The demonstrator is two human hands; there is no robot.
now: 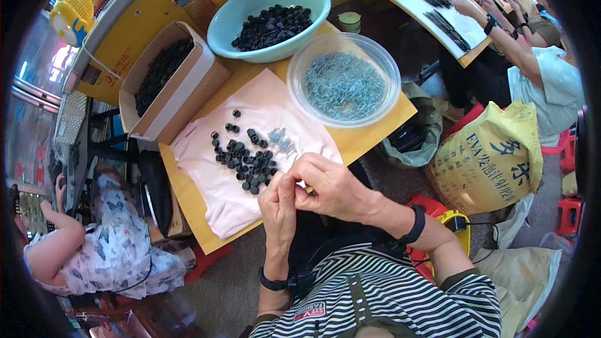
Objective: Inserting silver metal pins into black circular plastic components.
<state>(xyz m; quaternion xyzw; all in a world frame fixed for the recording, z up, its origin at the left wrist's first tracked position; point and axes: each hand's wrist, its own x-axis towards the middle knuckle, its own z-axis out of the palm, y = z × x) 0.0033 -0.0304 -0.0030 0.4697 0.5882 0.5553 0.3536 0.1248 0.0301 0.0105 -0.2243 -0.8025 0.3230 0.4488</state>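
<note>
I am watching both hands working close together just above the near edge of the table. The right hand (328, 184) is curling its fingertips inward against the left hand (280, 203), whose fingers are pressing together and pointing up; the two seem to be pinching some small piece between them, but it is hidden behind the fingers and I cannot tell what it is. Holding it so near the chest is, I judge, keeping tiny parts steady and under the eye.

Just beyond the fingertips, a scatter of small round black plastic caps (245, 159) is lying on a folded pale pink cloth (219, 200), with a little cluster of thin silvery metal pins (282, 139) beside it. The soft cloth is probably stopping the smooth pieces from rolling off the yellow wooden table board (369, 138).

Farther out, a clear round plastic tub (300, 81) is holding a heap of the same fine metal pins, and a pale green glossy bowl (222, 28) is holding a mound of black caps. To the left, an open brown cardboard box (188, 97) is lying with more dark pieces inside.

At the right, another person's arms are reaching over a separate table, beside a yellow woven sack (488, 163).
</note>
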